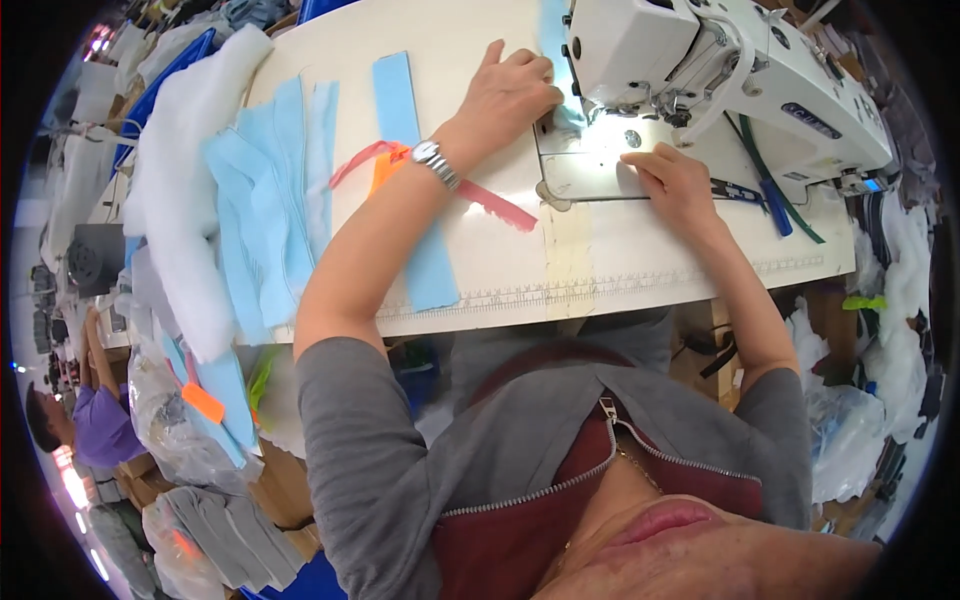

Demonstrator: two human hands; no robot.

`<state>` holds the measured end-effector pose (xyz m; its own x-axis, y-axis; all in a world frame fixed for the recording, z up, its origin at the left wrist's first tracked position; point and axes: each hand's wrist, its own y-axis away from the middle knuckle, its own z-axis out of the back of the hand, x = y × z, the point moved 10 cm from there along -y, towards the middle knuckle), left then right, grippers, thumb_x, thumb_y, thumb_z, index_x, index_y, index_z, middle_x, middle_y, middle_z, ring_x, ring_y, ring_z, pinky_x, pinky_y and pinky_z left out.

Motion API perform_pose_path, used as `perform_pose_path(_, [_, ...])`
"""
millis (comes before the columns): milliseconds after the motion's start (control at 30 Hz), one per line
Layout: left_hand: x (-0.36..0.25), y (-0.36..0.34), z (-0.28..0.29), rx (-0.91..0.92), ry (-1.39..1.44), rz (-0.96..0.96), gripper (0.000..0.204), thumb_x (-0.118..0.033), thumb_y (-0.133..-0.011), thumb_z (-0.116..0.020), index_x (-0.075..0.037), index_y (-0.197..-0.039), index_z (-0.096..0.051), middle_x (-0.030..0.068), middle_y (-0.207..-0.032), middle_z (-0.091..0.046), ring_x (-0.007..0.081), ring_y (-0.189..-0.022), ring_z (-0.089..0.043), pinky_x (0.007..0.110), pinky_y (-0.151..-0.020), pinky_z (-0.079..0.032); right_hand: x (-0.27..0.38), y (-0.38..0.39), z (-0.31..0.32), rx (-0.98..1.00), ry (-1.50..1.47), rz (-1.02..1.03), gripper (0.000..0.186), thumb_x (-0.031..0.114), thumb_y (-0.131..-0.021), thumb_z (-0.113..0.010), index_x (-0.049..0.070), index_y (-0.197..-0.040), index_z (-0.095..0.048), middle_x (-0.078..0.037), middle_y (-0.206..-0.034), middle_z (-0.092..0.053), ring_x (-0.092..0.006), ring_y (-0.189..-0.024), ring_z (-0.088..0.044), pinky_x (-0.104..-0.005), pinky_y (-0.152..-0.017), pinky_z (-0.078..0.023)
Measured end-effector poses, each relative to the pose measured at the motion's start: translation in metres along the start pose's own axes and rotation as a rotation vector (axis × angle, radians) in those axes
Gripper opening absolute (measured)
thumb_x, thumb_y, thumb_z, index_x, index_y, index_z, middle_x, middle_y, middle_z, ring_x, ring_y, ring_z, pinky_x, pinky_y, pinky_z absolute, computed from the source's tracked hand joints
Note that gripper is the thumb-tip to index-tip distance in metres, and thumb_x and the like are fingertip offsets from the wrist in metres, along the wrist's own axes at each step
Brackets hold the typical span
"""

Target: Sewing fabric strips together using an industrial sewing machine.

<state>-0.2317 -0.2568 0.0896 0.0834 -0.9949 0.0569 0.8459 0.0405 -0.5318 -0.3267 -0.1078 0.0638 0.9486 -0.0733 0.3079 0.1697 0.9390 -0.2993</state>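
Note:
My left hand (506,96), with a silver watch on its wrist, lies palm down left of a white sewing machine (640,60). Its fingers are bent but spread apart, the tips at the edge of a light blue fabric strip (554,38) that runs beside the machine head. On the bright metal machine plate (585,178), my right hand (680,188) has its thumb and forefinger close together near the needle area. Anything small between them is too hard to make out. Under my left forearm pass a light blue strip (398,95) and a pink ribbon (505,208).
Light blue fabric pieces (262,195) lie on the table's left, next to white padding (180,200). A ruler scale (500,295) runs along the front edge. Right of the plate lies a blue-handled tool (776,208). Another person (100,425) is at far left.

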Motion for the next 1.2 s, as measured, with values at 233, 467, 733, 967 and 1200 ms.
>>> perform_pose_path(233, [-0.073,0.092,0.102,-0.063,0.233,0.075,0.021,-0.011,-0.077,-0.07,-0.017,-0.097,-0.076,0.0011,-0.08,-0.066,0.017,-0.073,-0.063,0.035,-0.075,-0.045,0.046,0.084,-0.019,0.232,-0.956,-0.593,0.028,0.024,-0.099,-0.063,0.004,-0.115,-0.073,-0.008,-0.091,-0.074,-0.0108,-0.065,-0.067,-0.0237,-0.054,-0.048])
perform_pose_path(467, [-0.154,0.145,0.099,-0.004,0.646,0.319,0.03,0.0,-0.078,-0.071,-0.009,-0.106,-0.074,0.0053,-0.085,-0.07,0.0216,-0.07,-0.067,0.031,-0.06,-0.05,0.101,0.142,-0.052,0.44,-1.3,-0.777,0.022,0.02,-0.094,-0.071,0.001,-0.105,-0.071,-0.002,-0.081,-0.07,-0.0068,-0.064,-0.067,-0.0193,-0.052,-0.047])
perform_pose_path(733, [-0.208,0.215,0.022,0.227,2.05,1.277,0.045,-0.016,-0.098,-0.066,0.005,-0.137,-0.054,0.0155,-0.124,-0.067,0.0198,-0.11,-0.066,0.034,-0.093,-0.054,0.113,0.18,-0.055,0.521,-1.407,-0.7,0.015,0.017,-0.093,-0.07,0.003,-0.095,-0.07,0.0,-0.078,-0.068,-0.0055,-0.063,-0.065,-0.019,-0.054,-0.047])
perform_pose_path(967, [-0.215,0.152,0.006,-0.021,2.239,1.06,0.052,-0.016,-0.1,-0.063,0.001,-0.145,-0.043,0.0221,-0.136,-0.059,0.0355,-0.126,-0.059,0.049,-0.105,-0.052,0.117,0.205,-0.05,0.445,-1.38,-0.68,0.02,0.021,-0.092,-0.072,0.001,-0.094,-0.073,-0.001,-0.076,-0.068,-0.0058,-0.062,-0.063,-0.0207,-0.055,-0.048])
perform_pose_path(1200, [-0.175,0.135,0.007,-0.135,2.123,1.065,0.046,-0.01,-0.102,-0.058,-0.005,-0.145,-0.044,0.0179,-0.139,-0.058,0.033,-0.129,-0.056,0.052,-0.105,-0.051,0.116,0.221,-0.052,0.448,-1.322,-0.613,0.027,0.025,-0.091,-0.073,-0.002,-0.09,-0.075,-0.002,-0.074,-0.068,-0.0063,-0.063,-0.061,-0.0229,-0.058,-0.048])
